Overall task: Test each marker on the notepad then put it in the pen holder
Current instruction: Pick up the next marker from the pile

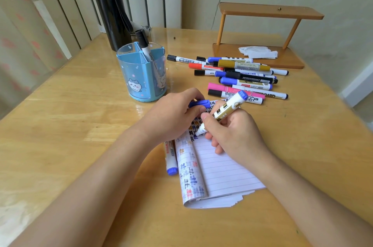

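Note:
My right hand (234, 133) grips an uncapped blue marker (228, 108), its tip touching the lined notepad (220, 170) among earlier ink marks. My left hand (173, 114) rests on the notepad's top left and pinches the blue cap (199, 103). Another blue-ended marker (170, 158) lies on the table beside the notepad's left edge, partly under my left wrist. The blue pen holder (141, 77) stands behind my left hand with one black-capped marker (144, 45) in it. Several markers (242, 77) lie in a loose pile beyond the notepad.
A tall black bottle (110, 8) stands behind the pen holder. A small wooden shelf (268, 13) with crumpled white tissue (258, 52) on its base sits at the back right. The wooden table (80, 125) reaches to a radiator and curtain at the left.

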